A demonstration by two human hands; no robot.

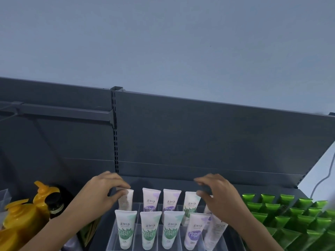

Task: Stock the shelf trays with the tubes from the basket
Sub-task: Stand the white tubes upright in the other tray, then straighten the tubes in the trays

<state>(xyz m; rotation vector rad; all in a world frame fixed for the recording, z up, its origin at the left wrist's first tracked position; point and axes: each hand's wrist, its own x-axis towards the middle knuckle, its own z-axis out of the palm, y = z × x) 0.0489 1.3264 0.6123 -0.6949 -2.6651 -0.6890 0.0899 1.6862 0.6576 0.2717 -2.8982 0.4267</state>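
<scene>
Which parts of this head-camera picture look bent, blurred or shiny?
Head view: wide-angle lens bends the dark grey shelf back panel; the right hand shows slight motion blur at its fingertips; the glossy green tubes catch bright highlights; light is dim and bluish.

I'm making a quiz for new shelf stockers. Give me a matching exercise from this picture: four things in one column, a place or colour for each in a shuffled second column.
Things:
1. left hand
2. right hand
3. pump bottles
4. foil tubes

Descriptions:
A. yellow, at the far left
B. shiny green, in rows at the right
C. fingers on the back-row tube at the tray's left end
D. over the tray's right end

Pairs: 1-C, 2-D, 3-A, 4-B
</scene>
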